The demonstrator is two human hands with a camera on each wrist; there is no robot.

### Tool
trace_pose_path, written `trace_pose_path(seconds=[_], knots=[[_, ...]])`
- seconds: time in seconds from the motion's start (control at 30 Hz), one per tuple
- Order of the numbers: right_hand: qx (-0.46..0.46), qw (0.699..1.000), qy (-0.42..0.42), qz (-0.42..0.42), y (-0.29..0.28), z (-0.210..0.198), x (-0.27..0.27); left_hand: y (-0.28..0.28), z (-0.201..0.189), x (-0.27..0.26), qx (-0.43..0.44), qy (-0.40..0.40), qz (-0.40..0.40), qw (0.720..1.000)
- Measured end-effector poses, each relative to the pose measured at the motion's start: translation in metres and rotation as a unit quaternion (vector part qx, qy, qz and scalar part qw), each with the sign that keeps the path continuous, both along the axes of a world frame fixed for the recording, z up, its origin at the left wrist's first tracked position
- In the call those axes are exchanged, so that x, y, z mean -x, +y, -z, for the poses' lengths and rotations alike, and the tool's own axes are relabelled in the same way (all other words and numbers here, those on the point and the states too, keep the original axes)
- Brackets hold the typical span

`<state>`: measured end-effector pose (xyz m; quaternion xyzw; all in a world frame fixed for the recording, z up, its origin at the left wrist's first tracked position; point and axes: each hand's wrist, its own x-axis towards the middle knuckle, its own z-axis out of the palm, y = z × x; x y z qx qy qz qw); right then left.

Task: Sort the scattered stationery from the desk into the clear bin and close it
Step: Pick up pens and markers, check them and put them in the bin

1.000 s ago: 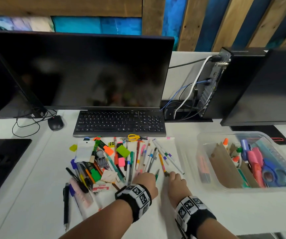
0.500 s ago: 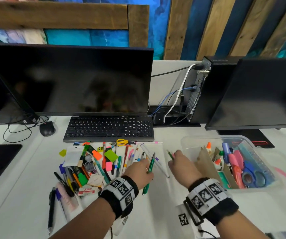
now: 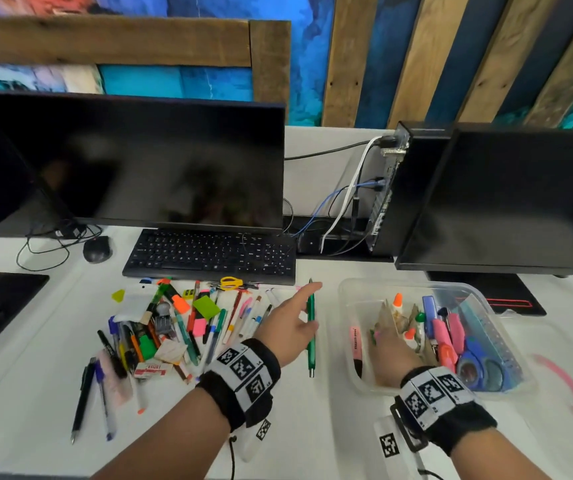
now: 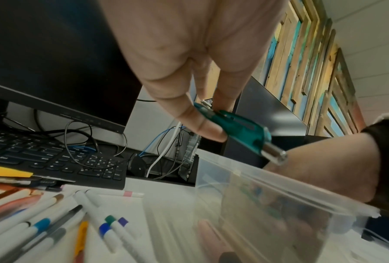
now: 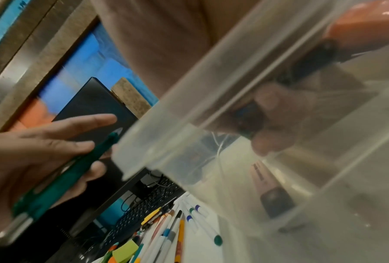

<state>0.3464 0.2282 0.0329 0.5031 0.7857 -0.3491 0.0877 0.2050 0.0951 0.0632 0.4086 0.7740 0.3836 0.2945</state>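
Note:
A clear plastic bin (image 3: 361, 381) stands at the right of the white desk, with scissors, markers and glue in it. My right hand (image 3: 387, 348) is inside its left part, fingers curled round a thin pen that is mostly hidden. Seen through the bin wall (image 5: 211, 106), those fingers (image 5: 270, 121) wrap a dark item. My left hand (image 3: 304, 317) holds a green pen (image 3: 311, 327) just left of the bin, index finger stretched out. The green pen (image 4: 241, 128) is pinched between thumb and fingers. A pile of scattered stationery (image 3: 181, 323) lies in front of the keyboard.
A black keyboard (image 3: 209, 254), a mouse (image 3: 97, 249) and a monitor (image 3: 139, 161) stand behind the pile. A second monitor (image 3: 506, 202) and a small computer with cables (image 3: 387, 188) are behind the bin. A pink curved piece (image 3: 565, 386) lies right of the bin.
My left hand picked the green pen out of the pile and carried it right, up to the bin. My right hand lifted off the desk and went into the bin.

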Motion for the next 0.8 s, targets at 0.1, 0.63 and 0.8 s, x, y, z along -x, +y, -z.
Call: trace_pose_path(seconds=[0.1, 0.63, 0.8], knots=[[-0.052, 0.992, -0.058, -0.098, -0.003, -0.003, 0.0, 0.006, -0.005, -0.008, -0.023, -0.007, -0.019, 1.0], [-0.21, 0.96, 0.13, -0.136, 0.02, -0.01, -0.05, 0.059, -0.004, -0.046, -0.042, 0.057, -0.008, 0.997], [-0.183, 0.963, 0.117, -0.161, 0.021, -0.001, -0.064, 0.064, 0.015, -0.055, 0.095, 0.304, 0.088, 0.944]])
